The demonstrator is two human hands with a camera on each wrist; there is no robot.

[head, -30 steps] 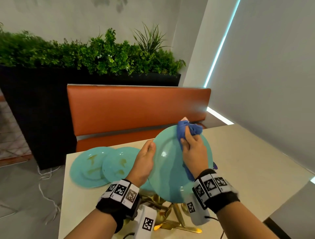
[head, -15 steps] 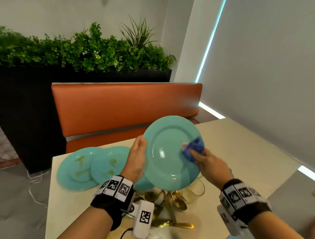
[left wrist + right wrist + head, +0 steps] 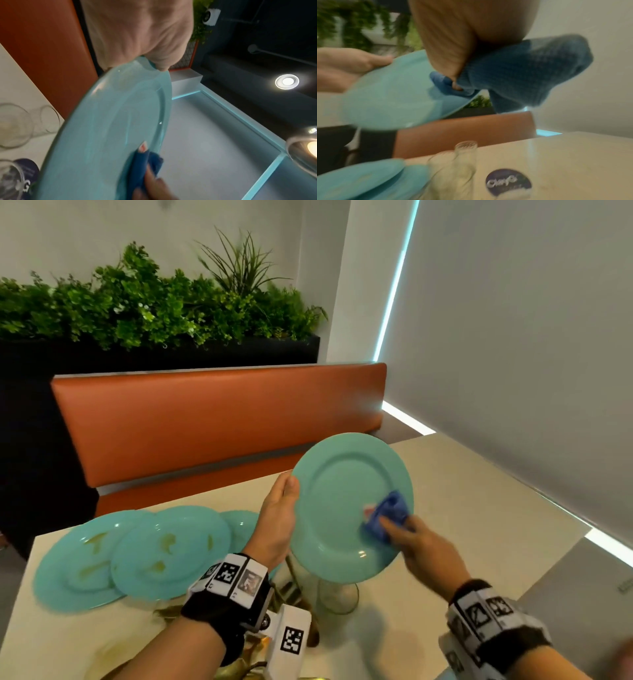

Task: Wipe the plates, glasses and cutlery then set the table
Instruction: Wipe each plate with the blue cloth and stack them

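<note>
Overhead, left hand (image 3: 277, 522) is pinching a tilted turquoise plate (image 3: 342, 494) by its rim; right hand (image 3: 424, 546), fingers curled around a blue cloth (image 3: 388, 517), is rubbing it — hard pressure risks slipping it onto the glasses (image 3: 337, 594) below.

Left hand (image 3: 277, 522): grips tilted teal plate (image 3: 339, 494) rim
Right hand (image 3: 428, 546): presses blue cloth (image 3: 387, 517) on plate
Counter (image 3: 479, 508): three more plates (image 3: 157, 553)

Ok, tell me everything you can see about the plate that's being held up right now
The held plate is round, turquoise and glossy, looking like glazed ceramic, with a wide flat rim around a shallow well. Its face shows no stains. It is raised above the table, tilted toward the camera. The left hand grips its left edge, and the right hand presses a blue cloth against its lower right.
</note>
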